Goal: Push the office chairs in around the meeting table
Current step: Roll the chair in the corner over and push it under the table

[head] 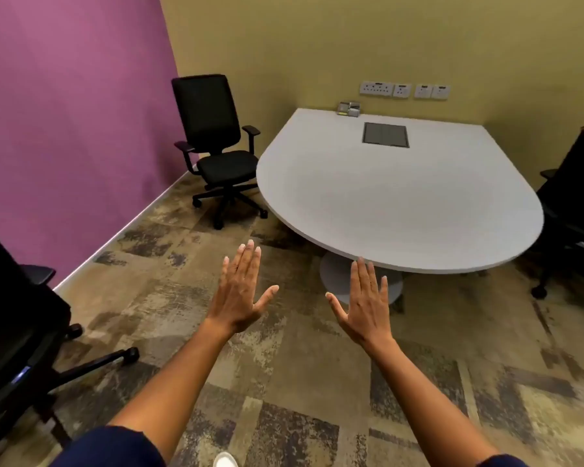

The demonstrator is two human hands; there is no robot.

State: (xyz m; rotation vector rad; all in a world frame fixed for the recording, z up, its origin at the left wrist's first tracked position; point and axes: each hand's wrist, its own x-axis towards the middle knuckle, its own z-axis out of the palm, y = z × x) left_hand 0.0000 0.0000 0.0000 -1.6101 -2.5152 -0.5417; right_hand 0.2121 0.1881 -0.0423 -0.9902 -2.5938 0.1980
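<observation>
A white round-fronted meeting table [402, 203] stands against the yellow wall. One black office chair [216, 143] sits in the corner left of the table, a short gap from its edge. A second black chair [17, 332] is at the left edge, well away from the table. A third black chair [573, 203] stands at the table's right side, partly cut off by the frame. My left hand [240, 291] and my right hand [364, 301] are stretched out in front of me over the carpet, fingers straight and spread, touching nothing.
The purple wall [64, 129] runs along the left. The table's round pedestal base [338, 278] stands on the patterned carpet [300, 382]. A grey cable hatch [385, 134] is set in the tabletop, with wall sockets [403, 90] above. A small box [349, 108] rests at the table's back edge.
</observation>
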